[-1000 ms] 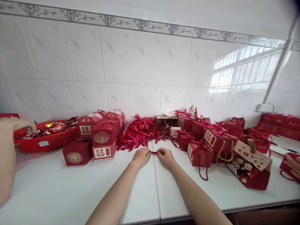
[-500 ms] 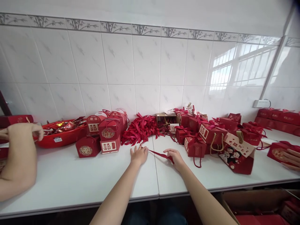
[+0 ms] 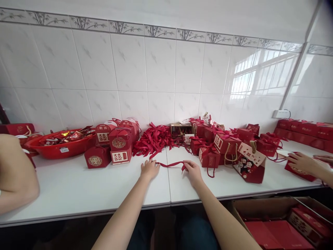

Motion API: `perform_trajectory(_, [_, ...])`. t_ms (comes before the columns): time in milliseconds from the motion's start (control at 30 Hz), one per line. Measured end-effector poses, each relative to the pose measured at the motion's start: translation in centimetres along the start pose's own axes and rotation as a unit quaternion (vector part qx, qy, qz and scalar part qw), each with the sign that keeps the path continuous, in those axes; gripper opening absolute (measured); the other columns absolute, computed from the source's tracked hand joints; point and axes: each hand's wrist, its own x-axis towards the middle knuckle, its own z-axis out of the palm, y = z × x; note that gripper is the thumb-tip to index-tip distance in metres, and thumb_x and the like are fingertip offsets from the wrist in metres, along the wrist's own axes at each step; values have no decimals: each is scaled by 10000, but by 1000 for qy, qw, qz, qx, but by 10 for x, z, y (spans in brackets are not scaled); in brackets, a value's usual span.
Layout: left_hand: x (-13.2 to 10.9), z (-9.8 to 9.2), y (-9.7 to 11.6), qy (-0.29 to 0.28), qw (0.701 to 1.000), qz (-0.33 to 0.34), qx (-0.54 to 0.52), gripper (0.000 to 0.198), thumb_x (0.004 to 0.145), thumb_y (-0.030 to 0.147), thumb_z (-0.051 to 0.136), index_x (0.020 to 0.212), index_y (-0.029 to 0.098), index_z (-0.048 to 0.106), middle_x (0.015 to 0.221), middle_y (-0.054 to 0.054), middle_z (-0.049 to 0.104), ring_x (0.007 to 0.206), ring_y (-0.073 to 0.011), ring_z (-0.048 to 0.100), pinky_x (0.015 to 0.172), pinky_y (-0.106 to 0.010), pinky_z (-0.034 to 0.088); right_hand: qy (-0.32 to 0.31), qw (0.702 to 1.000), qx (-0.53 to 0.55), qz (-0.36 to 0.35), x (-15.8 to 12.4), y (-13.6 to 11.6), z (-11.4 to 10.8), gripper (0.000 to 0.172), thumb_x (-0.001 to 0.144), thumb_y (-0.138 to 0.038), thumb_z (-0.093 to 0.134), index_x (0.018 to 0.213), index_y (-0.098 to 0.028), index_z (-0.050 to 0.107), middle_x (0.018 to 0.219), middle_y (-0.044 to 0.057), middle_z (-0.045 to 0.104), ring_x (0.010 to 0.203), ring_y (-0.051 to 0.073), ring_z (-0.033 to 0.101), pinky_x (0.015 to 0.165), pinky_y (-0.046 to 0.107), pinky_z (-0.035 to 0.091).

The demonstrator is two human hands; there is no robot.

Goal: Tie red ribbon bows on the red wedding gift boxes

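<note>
A narrow red ribbon (image 3: 169, 165) runs between my two hands, just above the white table. My left hand (image 3: 150, 169) is low over the tabletop, closed on one end of the ribbon, its fingertips partly hidden. The other end is pinched between thumb and fingers of my right hand (image 3: 191, 171), with a short tail hanging down. Behind my hands lies a tangled heap of red ribbons (image 3: 156, 137). A red gift box (image 3: 208, 158) with a ribbon bow stands beyond my right hand. Stacked red boxes (image 3: 120, 142) with cord handles are to the left.
A red basin (image 3: 56, 150) of wrapped sweets stands at the left, near a co-worker's arm (image 3: 15, 173). More gift boxes crowd the right. Another person's hand (image 3: 303, 163) rests on a box there. Below the table edge is an open carton (image 3: 238, 208) of red boxes.
The ribbon has become a longer span, held up at its right end by my right hand. My left hand's spread fingers have drawn together. At right, the other person's hands have moved in.
</note>
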Motion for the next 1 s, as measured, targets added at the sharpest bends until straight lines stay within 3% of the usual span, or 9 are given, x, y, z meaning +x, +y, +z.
perform_trajectory(233, [3, -2, 2, -6, 1000, 0, 0, 529, 877, 520, 257, 1236, 259, 545, 1453, -86, 401, 1317, -350, 321, 1020, -533, 244, -24, 994, -104, -14, -2, 6, 5, 254, 665, -370, 634, 789, -156, 689, 666, 22, 632, 621, 147, 533, 626, 272, 420])
perform_trajectory(367, [4, 2, 6, -10, 1000, -13, -2, 565, 883, 527, 228, 1314, 260, 478, 1483, -109, 345, 1331, -382, 278, 1004, -583, 229, -52, 988, -147, -14, 7, 7, 9, 257, 664, -369, 623, 788, -156, 694, 684, 26, 657, 638, 160, 561, 639, 275, 425])
perform_trajectory(500, [8, 3, 3, 11, 1000, -18, -2, 579, 876, 519, 263, 1332, 221, 461, 1477, -148, 334, 1324, -398, 275, 1001, -585, 223, -85, 982, -171, -14, 38, 11, 25, 207, 646, -337, 629, 742, -163, 689, 591, 6, 641, 578, 152, 556, 586, 261, 422])
perform_trajectory(667, [45, 0, -18, 34, 999, 5, -1, 467, 854, 460, 357, 1225, 269, 567, 1309, -110, 519, 1196, -320, 441, 969, -476, 320, -157, 973, -165, 31, 100, 22, 45, 124, 600, -286, 662, 625, -165, 655, 420, -38, 528, 363, 103, 432, 395, 225, 313])
perform_trajectory(800, [64, 11, -37, 19, 1000, 13, -13, 499, 875, 466, 329, 1305, 280, 500, 1394, -93, 450, 1294, -305, 359, 1036, -471, 270, -183, 974, -111, 75, 124, 29, 33, 225, 672, -368, 631, 768, -168, 665, 435, -45, 508, 367, 95, 424, 381, 209, 279])
perform_trajectory(1000, [55, 15, -39, -23, 999, 11, -27, 536, 883, 498, 330, 1362, 284, 438, 1465, -82, 370, 1360, -312, 269, 1068, -487, 247, -153, 980, -38, 120, 121, 25, 15, 241, 674, -377, 674, 795, -168, 672, 543, -29, 537, 426, 70, 383, 414, 212, 252])
